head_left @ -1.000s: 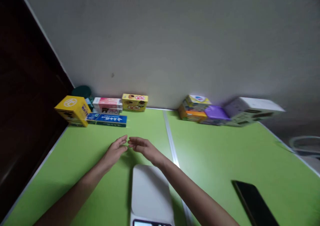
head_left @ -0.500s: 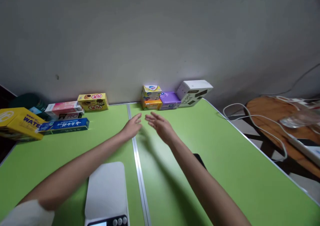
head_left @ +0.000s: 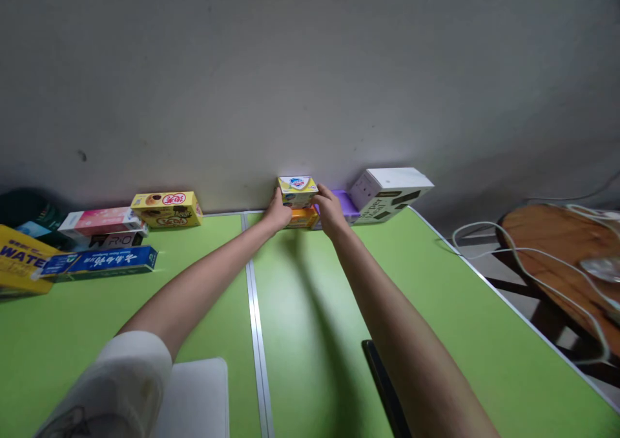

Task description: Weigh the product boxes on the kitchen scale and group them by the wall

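Observation:
Both my arms stretch to the far edge of the green table (head_left: pixel 310 309), against the wall. My left hand (head_left: pixel 278 213) presses the left side of a small yellow box with a blue and white top (head_left: pixel 297 190). My right hand (head_left: pixel 330 212) presses its right side. That box sits on an orange box (head_left: pixel 304 218). Together the two hands clasp the small stack. A purple box (head_left: pixel 347 202) lies just right of my right hand, partly hidden by it.
A white box with dark markings (head_left: pixel 390 193) stands right of the purple one. At far left lie a yellow snack box (head_left: pixel 167 209), a pink box (head_left: pixel 101 220), a blue box (head_left: pixel 104 261) and a yellow carton (head_left: pixel 19 267). A white scale (head_left: pixel 191 396), a dark phone (head_left: pixel 382 383), and a wooden stool with cables (head_left: pixel 557 244) are nearby.
Both hands have travelled from the middle of the table to the back wall and closed on the yellow box. The view has swung to the right.

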Tool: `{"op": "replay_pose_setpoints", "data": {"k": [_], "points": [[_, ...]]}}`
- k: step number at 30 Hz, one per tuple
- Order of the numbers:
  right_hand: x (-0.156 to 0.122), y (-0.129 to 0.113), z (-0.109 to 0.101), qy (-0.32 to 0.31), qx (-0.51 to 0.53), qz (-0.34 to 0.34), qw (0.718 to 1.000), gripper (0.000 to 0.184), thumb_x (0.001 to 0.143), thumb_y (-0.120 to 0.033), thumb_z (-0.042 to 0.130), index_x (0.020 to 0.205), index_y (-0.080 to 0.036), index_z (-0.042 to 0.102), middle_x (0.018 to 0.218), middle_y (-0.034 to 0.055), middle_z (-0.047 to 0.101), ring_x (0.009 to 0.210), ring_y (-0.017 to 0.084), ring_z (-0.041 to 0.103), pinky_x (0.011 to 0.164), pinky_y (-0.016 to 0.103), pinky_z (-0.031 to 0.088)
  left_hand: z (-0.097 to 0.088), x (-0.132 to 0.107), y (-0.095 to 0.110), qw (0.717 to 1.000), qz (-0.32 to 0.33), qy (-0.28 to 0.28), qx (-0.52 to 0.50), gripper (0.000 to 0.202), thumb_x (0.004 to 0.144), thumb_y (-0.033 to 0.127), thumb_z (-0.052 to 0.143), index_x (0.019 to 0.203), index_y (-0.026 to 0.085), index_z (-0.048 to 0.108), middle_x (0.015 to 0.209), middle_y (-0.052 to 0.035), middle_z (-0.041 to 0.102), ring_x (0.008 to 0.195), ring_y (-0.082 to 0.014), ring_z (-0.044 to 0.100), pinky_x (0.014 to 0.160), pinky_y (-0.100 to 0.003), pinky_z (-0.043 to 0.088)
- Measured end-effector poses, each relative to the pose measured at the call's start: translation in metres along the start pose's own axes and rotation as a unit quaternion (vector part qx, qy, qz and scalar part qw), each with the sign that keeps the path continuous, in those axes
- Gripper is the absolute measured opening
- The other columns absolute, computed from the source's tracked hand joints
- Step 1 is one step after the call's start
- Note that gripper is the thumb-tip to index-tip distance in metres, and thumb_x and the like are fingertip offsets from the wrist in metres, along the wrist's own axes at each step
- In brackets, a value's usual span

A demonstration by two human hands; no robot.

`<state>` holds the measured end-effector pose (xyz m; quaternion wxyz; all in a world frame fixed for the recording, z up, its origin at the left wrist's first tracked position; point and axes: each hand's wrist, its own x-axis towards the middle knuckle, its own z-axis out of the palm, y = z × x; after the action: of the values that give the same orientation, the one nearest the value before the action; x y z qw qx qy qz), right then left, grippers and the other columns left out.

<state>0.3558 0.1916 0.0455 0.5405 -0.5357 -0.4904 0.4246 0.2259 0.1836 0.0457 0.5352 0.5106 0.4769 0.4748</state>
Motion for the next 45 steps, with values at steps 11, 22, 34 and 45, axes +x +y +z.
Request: {"op": "replay_pose_setpoints", "data": {"k": [11, 22, 34, 45], "points": [[-0.209, -0.018, -0.003, -0.139, 0.068, 0.114, 0.981, 0.082, 0.057, -0.019, 0.054, 0.139, -0.023, 0.044, 0.148, 0.0013, 0.04, 0.14, 0.028, 0.029, 0.114, 0.044, 0.025, -0.073, -0.227, 0.017, 0.993, -0.102, -0.01, 0.055, 0.08, 0.067, 0.004, 0.052, 0.143, 0.021, 0.036, 0.151, -0.0016, 0.034, 0.142, -0.0275, 0.024, 0.118, -0.04, 0.012], [-0.423, 0.011, 0.063, -0.232, 0.017, 0.138, 0.963, 0.082, 0.068, -0.023, 0.048, 0.145, -0.04, 0.027, 0.154, -0.0114, 0.023, 0.144, 0.022, 0.013, 0.117, 0.042, 0.018, -0.135, -0.446, -0.042, 0.962, -0.113, 0.115, 0.221, 0.069, 0.081, 0.012, 0.04, 0.145, 0.032, 0.029, 0.157, 0.0024, 0.018, 0.144, -0.0221, 0.014, 0.117, -0.044, 0.018], [-0.402, 0.009, 0.034, -0.12, -0.038, 0.073, 0.989, 0.045, 0.084, -0.037, 0.056, 0.128, -0.026, 0.053, 0.139, 0.0109, 0.051, 0.133, 0.028, 0.042, 0.109, 0.05, 0.035, -0.155, -0.44, -0.038, 0.938, -0.015, 0.161, 0.307, 0.064, 0.08, 0.01, 0.045, 0.14, 0.032, 0.039, 0.146, -0.0024, 0.041, 0.138, -0.024, 0.03, 0.114, -0.042, 0.028], [-0.371, -0.003, 0.034, -0.24, -0.216, -0.08, 0.943, 0.035, 0.085, -0.028, 0.056, 0.12, -0.034, 0.056, 0.136, 0.007, 0.052, 0.13, 0.029, 0.042, 0.102, 0.055, 0.042, -0.187, -0.408, 0.006, 0.924, -0.086, 0.034, 0.372, 0.059, 0.076, 0.019, 0.057, 0.133, 0.031, 0.05, 0.14, -0.0049, 0.048, 0.128, -0.0277, 0.045, 0.108, -0.043, 0.038]]}}
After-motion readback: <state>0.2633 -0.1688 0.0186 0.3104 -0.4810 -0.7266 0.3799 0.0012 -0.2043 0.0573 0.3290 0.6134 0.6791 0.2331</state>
